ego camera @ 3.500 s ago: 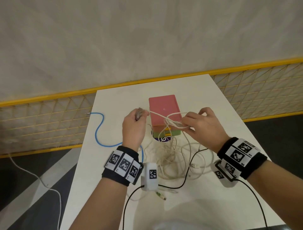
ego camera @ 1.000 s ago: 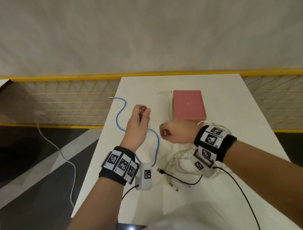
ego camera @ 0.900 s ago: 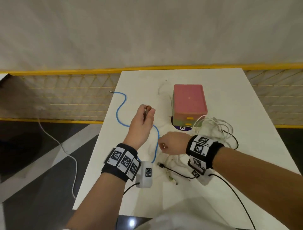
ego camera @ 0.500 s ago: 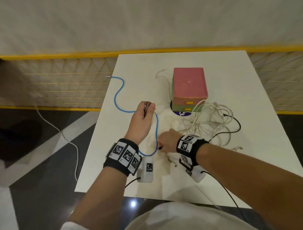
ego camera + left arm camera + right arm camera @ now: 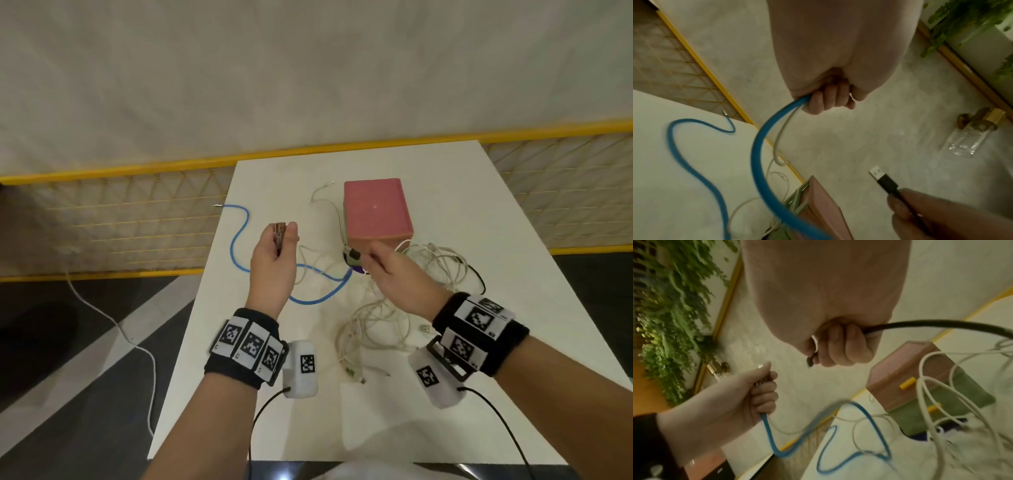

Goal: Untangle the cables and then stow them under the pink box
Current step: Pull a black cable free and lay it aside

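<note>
The pink box (image 5: 375, 209) tops a stack of green drawers on the white table (image 5: 479, 212). My left hand (image 5: 277, 253) is raised left of the box. It grips the plug ends of the blue cable (image 5: 239, 246) and a thin white cable, as the left wrist view shows at the curled fingers (image 5: 830, 99). My right hand (image 5: 387, 270), in front of the box, holds the black cable (image 5: 941, 324) just behind its USB plug (image 5: 882, 180). A tangle of white cables (image 5: 376, 325) lies under and right of that hand.
A yellow mesh fence (image 5: 120, 219) runs behind and beside the table. The blue cable's far plug (image 5: 217, 205) hangs over the table's left edge. Another white cord (image 5: 113, 325) trails on the dark floor at left. Loose plugs (image 5: 356, 375) lie near the front edge.
My right hand came down to the table front, took the black cable's plug end and lifted it toward the box. My left hand kept its hold on the blue and white plugs.
</note>
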`<state>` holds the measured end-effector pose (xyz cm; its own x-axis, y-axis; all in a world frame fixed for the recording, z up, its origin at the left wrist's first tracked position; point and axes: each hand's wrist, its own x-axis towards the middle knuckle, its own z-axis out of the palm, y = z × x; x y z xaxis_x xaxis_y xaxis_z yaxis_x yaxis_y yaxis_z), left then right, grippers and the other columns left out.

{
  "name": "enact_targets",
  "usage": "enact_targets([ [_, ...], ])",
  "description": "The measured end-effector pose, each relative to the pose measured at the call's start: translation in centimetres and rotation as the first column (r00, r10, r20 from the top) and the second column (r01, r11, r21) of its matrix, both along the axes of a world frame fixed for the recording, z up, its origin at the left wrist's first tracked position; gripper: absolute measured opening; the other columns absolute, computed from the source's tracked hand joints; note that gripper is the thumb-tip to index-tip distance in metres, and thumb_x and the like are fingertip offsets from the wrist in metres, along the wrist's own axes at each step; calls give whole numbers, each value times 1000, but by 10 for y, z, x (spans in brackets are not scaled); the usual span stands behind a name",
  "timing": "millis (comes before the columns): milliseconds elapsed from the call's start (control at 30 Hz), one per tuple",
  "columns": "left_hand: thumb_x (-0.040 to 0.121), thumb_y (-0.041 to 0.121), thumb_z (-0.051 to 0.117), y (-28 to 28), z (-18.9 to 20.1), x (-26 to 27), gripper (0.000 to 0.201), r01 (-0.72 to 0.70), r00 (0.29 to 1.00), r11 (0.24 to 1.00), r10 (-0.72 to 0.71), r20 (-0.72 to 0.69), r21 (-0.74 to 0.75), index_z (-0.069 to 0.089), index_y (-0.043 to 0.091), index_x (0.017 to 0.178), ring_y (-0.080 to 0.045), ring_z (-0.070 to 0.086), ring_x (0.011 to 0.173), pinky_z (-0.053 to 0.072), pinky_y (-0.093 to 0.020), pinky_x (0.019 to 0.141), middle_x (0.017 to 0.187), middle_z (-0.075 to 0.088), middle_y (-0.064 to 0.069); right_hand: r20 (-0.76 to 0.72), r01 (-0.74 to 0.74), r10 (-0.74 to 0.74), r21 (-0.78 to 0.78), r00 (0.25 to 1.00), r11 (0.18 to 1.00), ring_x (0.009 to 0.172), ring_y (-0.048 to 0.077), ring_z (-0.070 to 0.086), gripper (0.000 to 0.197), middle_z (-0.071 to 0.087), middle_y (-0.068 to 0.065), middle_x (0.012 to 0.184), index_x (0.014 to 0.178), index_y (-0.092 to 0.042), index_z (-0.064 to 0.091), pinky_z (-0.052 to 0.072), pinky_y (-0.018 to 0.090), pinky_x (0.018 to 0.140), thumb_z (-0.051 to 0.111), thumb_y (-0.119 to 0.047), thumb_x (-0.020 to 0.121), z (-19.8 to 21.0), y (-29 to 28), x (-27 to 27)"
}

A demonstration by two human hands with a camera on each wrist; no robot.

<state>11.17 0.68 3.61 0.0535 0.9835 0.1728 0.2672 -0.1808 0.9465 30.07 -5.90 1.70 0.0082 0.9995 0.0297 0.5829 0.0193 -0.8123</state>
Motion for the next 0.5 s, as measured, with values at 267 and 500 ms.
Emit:
enact_targets([
  [267,93,36,61,-6,23,41,22,266,962,962,-259,91,-70,63,14,95,-7,51,73,42,-16,66,82,58,2,-223,12,33,200,974,980,55,3,37,9,42,-6,68,94,-12,43,34,15,55,37,-14,101,35,-1,-3],
  [500,100,32,49,11,34,48,29,123,980,992,-120,158,-8,57,10,83,-1,47,56,41,-15,60,66,55,9,-79,-107,121,157,990,982,60,9,39,30,44,-2,67,78,-33,46,34,19,57,38,-16,101,20,1,7],
])
